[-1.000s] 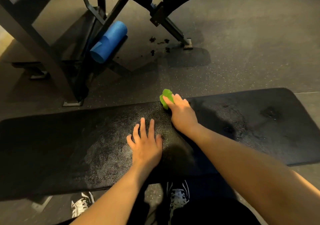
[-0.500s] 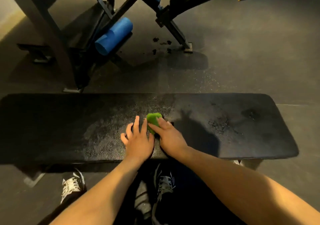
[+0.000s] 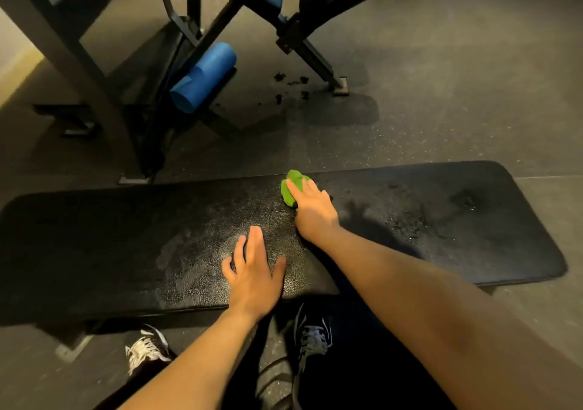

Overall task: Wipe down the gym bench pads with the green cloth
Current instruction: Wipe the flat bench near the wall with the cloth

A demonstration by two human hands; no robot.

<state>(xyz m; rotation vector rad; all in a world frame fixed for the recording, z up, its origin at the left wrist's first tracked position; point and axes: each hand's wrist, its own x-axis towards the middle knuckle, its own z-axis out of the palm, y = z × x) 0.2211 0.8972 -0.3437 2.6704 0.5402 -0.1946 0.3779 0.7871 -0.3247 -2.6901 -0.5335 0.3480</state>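
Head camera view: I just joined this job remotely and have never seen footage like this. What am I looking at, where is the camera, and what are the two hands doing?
There is no machine here: a person works with bare hands, and the single wide-angle camera sits on their head, looking forward and down. The long black surface is the bench pad, with wet-looking patches on it. The right hand presses the green cloth against the pad near its far edge. The left hand lies flat on the pad nearer the person, holding nothing. The person's shoes show below the bench. Behind it stands another gym machine with a blue foam roller, and dark debris lies on the floor.
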